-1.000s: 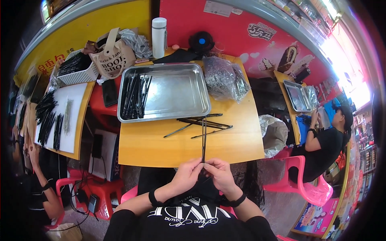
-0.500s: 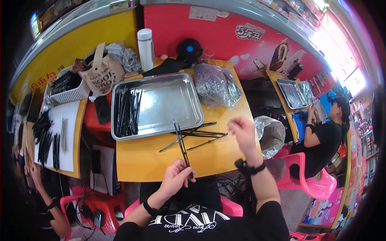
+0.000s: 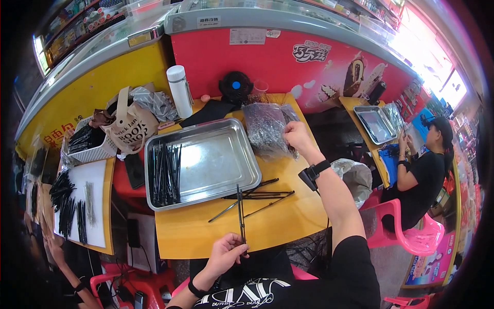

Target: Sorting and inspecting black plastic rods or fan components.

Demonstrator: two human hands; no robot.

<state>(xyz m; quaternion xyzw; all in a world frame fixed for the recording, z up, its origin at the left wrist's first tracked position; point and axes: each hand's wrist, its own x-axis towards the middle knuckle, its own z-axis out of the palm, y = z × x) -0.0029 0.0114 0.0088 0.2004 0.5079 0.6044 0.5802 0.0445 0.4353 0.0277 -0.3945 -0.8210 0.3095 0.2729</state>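
My left hand (image 3: 227, 253), in front of the table's near edge, pinches a pair of thin black rods (image 3: 241, 213) that point up and away from me. My right hand (image 3: 298, 138) reaches to the right side of a clear plastic bag (image 3: 262, 129) full of small shiny pieces. Its fingers are curled together there; whatever they grip is hidden. Several loose black rods (image 3: 267, 195) lie crossed on the wooden table just beyond my left hand. Behind them a metal tray (image 3: 218, 165) holds a row of black rods (image 3: 165, 172) on its left side.
A white bottle (image 3: 179, 91), a black round object (image 3: 235, 86) and a black cloth (image 3: 208, 112) sit at the back. On the left, another table (image 3: 98, 180) bears rods, a basket (image 3: 92, 149) and a tote bag (image 3: 135, 123). A lined bin (image 3: 355, 177) and a seated person (image 3: 422, 170) are right.
My right hand has moved forward from above the table's right side to the bag. My left hand still holds the black rods, now more upright. The view has shifted slightly.
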